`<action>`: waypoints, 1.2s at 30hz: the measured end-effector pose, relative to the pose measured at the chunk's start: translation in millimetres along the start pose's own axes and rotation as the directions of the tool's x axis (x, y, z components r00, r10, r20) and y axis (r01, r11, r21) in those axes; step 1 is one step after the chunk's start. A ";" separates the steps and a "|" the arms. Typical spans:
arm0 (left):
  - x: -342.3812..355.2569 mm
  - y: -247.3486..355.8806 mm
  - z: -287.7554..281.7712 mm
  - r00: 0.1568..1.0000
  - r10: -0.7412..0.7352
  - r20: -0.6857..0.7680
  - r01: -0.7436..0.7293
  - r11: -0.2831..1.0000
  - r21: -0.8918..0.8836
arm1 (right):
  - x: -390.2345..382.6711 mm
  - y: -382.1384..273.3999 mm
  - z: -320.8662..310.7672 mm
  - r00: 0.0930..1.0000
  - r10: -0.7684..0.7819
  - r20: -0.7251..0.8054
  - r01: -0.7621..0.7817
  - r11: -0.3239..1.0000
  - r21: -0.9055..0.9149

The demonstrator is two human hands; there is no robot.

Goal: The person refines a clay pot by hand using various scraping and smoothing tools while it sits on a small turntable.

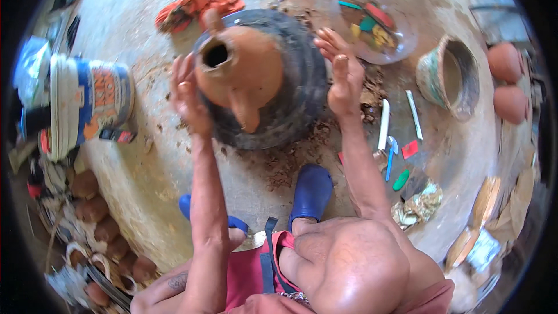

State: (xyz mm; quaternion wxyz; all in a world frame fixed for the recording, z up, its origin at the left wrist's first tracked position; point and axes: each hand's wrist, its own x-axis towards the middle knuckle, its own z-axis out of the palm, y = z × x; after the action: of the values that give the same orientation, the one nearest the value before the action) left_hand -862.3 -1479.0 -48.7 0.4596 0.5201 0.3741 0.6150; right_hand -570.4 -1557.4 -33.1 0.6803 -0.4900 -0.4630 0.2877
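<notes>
Both unclenched, left hand (189, 97) and right hand (346, 81) flank a brown, round-bellied clay vessel (258, 64), apparently shaped; remaining work unclear.

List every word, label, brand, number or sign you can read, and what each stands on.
White bucket at left: large lettering on its blue-and-orange label; I don't copy printed words.
Small black-and-red item near it: any print is too small to read.
Clay vessel: no lettering visible.
</notes>
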 end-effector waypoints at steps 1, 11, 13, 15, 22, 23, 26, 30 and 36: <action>-1.9 2.7 -22.8 0.992 -0.012 -0.124 0.039 0.976 0.213 | -12.5 -15.1 -21.5 0.997 0.040 -0.070 -0.045 0.996 -0.079; -54.3 -14.8 -76.2 0.854 -0.475 -0.212 0.515 0.827 0.224 | -234.3 -98.5 -190.2 0.757 0.150 -0.635 -0.628 0.435 -0.646; -62.8 -11.2 -66.8 0.866 -0.452 -0.213 0.500 0.794 0.345 | -269.4 -99.8 -170.7 0.714 0.295 -0.635 -0.695 0.406 -0.593; -62.4 -18.6 -75.8 0.883 -0.400 -0.245 0.467 0.806 0.365 | -290.8 -92.3 -151.0 0.734 0.332 -0.592 -0.678 0.386 -0.625; -86.2 -8.3 -53.6 0.800 -0.429 -0.418 0.566 0.770 0.293 | -258.6 -63.4 -126.8 0.826 0.320 -0.464 -0.563 0.411 -0.718; -87.7 -14.9 -69.1 0.819 -0.377 -0.433 0.535 0.776 0.336 | -247.3 -58.6 -131.9 0.824 0.237 -0.514 -0.564 0.420 -0.711; -103.7 -6.9 -45.3 0.758 -0.464 -0.458 0.604 0.765 0.224 | -230.9 -57.2 -189.5 0.779 0.084 -0.622 -0.620 0.259 -0.741; -113.8 0.5 -36.4 0.702 -0.557 -0.445 0.686 0.698 0.208 | -214.2 -56.0 -273.9 0.632 0.093 -0.770 -0.775 0.092 -0.625; -118.7 13.7 -32.2 0.653 -0.630 -0.420 0.740 0.647 0.181 | -245.7 -92.6 -278.3 0.594 0.397 -0.699 -0.740 -0.071 -0.669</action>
State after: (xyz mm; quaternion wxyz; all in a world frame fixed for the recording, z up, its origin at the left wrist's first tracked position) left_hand -892.1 -1595.8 -76.7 0.4968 0.3000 0.7132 0.3931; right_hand -422.1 -1909.3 -57.5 0.1059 -0.9699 -0.1722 0.1360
